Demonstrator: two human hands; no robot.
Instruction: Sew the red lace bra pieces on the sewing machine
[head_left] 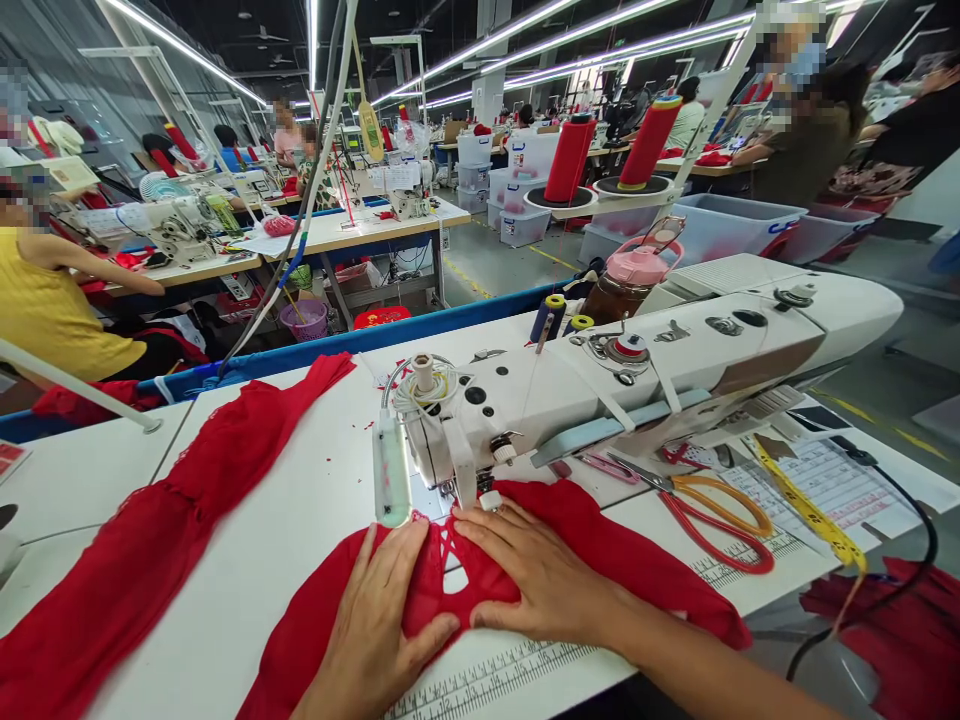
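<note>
A sheer red garment piece (480, 580) with a laced, cut-out middle lies under the needle area of a white sewing machine (540, 390). My left hand (382, 600) rests flat on its left side, fingers stretched toward the presser foot. On the right side, my right hand (536, 575) presses the cloth down with fingers spread, its fingertips close to the foot. Both thumbs point inward below the oval opening. The foot itself is partly hidden behind the fingertips and machine head. A small lit lamp (391, 475) hangs just left of the needle.
Another long red garment piece (180, 520) stretches across the table's left. Orange-and-red-handled scissors (697, 495), a yellow tape measure (810, 505) and written papers (832, 480) lie at the right. Red thread cones (570, 160) stand behind the machine. A person in yellow (60, 300) sits at far left.
</note>
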